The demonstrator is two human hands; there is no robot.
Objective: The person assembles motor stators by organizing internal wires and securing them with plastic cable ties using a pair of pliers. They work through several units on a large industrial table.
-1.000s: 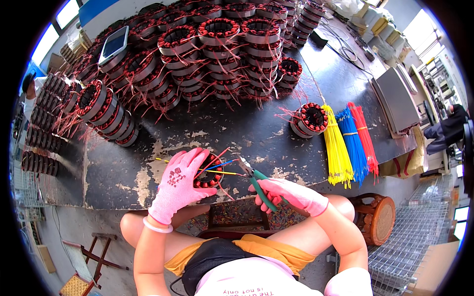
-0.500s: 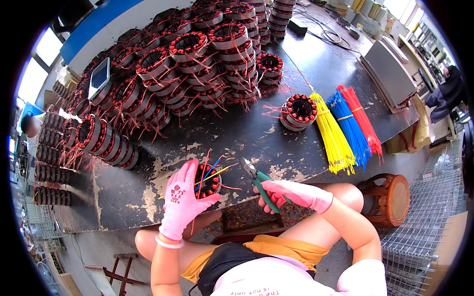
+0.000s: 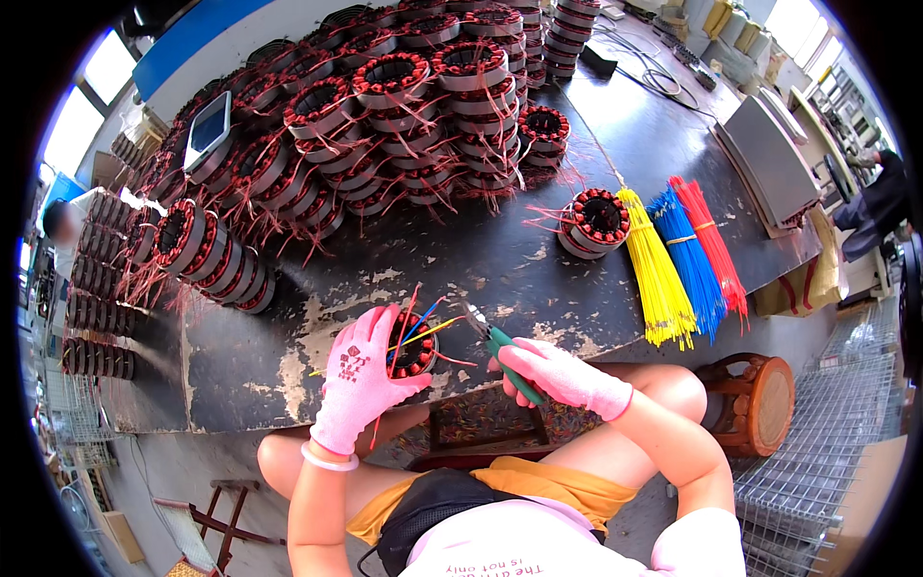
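Note:
A motor stator (image 3: 415,358) with red windings lies near the table's front edge, with blue, yellow and red wires (image 3: 423,332) sticking out of it. My left hand (image 3: 363,375), in a pink glove, grips its left side, fingers together and thumb toward the near rim. The glove hides part of the stator. In my right hand (image 3: 567,377), also gloved in pink, are green-handled wire cutters (image 3: 498,340). Their jaws point up and left, close to the wire ends at the stator's right. I cannot tell whether the jaws touch a wire.
Many stators (image 3: 394,125) stand stacked across the far left of the dark worn table (image 3: 461,250). Another stator (image 3: 594,223) sits right of centre, beside bundles of yellow (image 3: 656,274), blue (image 3: 690,255) and red wires (image 3: 710,240). A wooden stool (image 3: 755,404) stands at the right.
The cutters in my right hand have moved slightly left and down, nearer the stator's wires. My left hand stays on the stator. The whole view has shifted a little.

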